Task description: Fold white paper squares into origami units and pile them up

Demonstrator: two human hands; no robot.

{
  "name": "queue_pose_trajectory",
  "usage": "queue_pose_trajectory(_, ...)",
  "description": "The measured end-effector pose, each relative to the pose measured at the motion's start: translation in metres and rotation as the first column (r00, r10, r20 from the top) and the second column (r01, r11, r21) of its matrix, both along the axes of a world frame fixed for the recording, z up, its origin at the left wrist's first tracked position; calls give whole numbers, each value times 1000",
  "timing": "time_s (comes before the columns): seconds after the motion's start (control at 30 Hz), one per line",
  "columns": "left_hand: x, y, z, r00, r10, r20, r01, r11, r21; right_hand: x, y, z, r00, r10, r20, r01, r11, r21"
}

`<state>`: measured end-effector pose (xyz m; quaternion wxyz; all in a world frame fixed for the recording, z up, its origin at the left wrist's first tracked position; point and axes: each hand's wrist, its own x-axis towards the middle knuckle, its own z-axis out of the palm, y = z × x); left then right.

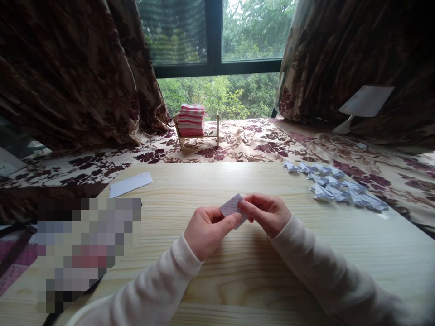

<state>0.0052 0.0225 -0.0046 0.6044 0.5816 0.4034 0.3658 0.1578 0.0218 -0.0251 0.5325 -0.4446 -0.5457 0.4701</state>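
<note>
A small folded piece of printed paper [230, 206] is held above the wooden table, between my two hands. My left hand [208, 228] pinches its lower left side between thumb and fingers. At its upper right edge, the thumb and fingers of my right hand [267, 212] close on the same paper. The fingers hide part of the folds. To the right, several folded paper pieces [335, 184] lie in loose rows near the table's far right edge. A flat strip of white paper [131, 184] rests at the far left.
The light wooden table [190, 181] borders a ledge with a flowered cloth [244, 140]. On that ledge stand a small rack [193, 136] with stacked pink-striped cloths [192, 121] and a white lamp [367, 100]. A blurred-out object [88, 253] occupies the table's left side.
</note>
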Motion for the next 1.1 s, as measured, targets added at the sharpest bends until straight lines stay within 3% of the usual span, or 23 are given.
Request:
queue_pose_trajectory(0.3, 4, -4, 4, 998, -60, 19, 61, 997, -37, -1, -5, -2, 988, 135, -78, -140, 988, -72)
queue_pose_trajectory(0.5, 4, -9, 6, 993, -78, -86, 74, 996, -43, 0, -3, -1, 998, 28, 60, -25, 998, -57)
queue_pose_trajectory(0.67, 2, -6, 2, 997, 33, -67, -35, 999, -30, 5, 1, 2, 998, -32, 58, 39, 991, -130)
queue_pose_trajectory(0.83, 1, -1, -4, 986, 140, -91, -145, 988, -46, 4, -2, 0, 995, 69, 78, -69, 998, -9)
queue_pose_trajectory(0.93, 0, -1, -2, 986, 113, -124, -122, 990, -68, 3, -2, -3, 995, 32, 91, -35, 999, 36)
queue_pose_trajectory(1.1, 0, -5, 3, 988, 89, -124, -89, 996, 2, 3, -1, -6, 965, -18, 262, -17, 992, 128)
